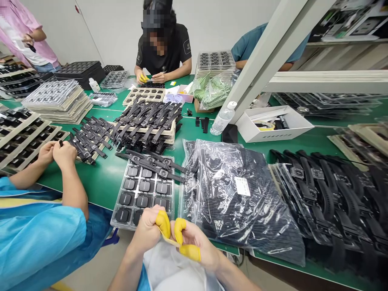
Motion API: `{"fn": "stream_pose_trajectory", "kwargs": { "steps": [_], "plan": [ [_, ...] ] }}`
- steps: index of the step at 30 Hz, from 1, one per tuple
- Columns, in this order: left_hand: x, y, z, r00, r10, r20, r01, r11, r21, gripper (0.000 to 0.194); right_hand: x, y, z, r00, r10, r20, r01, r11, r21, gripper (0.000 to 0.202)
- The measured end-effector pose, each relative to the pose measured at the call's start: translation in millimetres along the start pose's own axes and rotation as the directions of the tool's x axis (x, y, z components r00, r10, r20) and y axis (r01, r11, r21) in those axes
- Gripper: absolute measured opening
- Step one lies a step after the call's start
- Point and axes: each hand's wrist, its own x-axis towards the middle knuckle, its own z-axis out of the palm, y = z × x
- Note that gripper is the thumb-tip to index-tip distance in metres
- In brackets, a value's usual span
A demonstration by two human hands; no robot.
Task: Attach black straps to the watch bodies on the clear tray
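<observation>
At the bottom centre, my left hand [148, 228] and my right hand [198, 244] come together in front of my lap. Yellow finger cots cover some fingertips on both. Between them stretches a pale yellow strip [170, 241] that looks like another finger cot, pinched from either side. Just beyond my left hand lies a clear plastic tray [117, 221] holding black square cases in rows. Several black watch straps with watch bodies [151, 163] rest across its far end. Right of the tray is a large clear bag [224, 206] packed with black straps, bearing a white label.
Stacked trays of strapped watches [148, 121] stand behind my tray. More watches [327, 182] fill the right side. A water bottle [223, 119] and an open white box [273, 125] sit near a slanted post [266, 56]. A co-worker's hands [62, 153] work at left; another person sits opposite.
</observation>
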Motion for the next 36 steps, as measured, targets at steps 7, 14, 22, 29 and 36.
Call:
{"fn": "stream_pose_trajectory", "kwargs": {
  "steps": [7,14,22,29,36],
  "plan": [
    [-1.6,-7.5,7.7,0.998,-0.059,0.016,0.061,0.984,-0.165,0.047,1.5,13.8,-3.0,0.995,0.1,-0.025,-0.089,0.956,0.28,0.039],
    [-2.3,-9.1,13.3,0.985,-0.163,0.061,0.173,0.953,-0.25,0.057,-1.2,13.0,-4.8,0.995,0.09,-0.045,-0.078,0.975,0.207,0.046],
    [-7.6,-15.8,17.2,0.971,-0.234,0.053,0.24,0.933,-0.27,0.038,-3.3,2.5,-8.4,0.997,-0.017,-0.07,0.017,1.0,-0.006,0.046],
    [-6.8,-14.6,-0.4,0.959,-0.109,0.262,0.023,0.951,0.309,0.022,-3.5,-9.0,-18.6,0.975,-0.138,-0.176,0.098,0.971,-0.22,0.04],
    [-7.1,-15.1,14.1,0.985,-0.105,0.14,0.042,0.92,0.391,0.034,6.7,8.8,-8.8,0.944,-0.063,-0.323,0.066,0.998,0.0,0.05]
  ]
}}
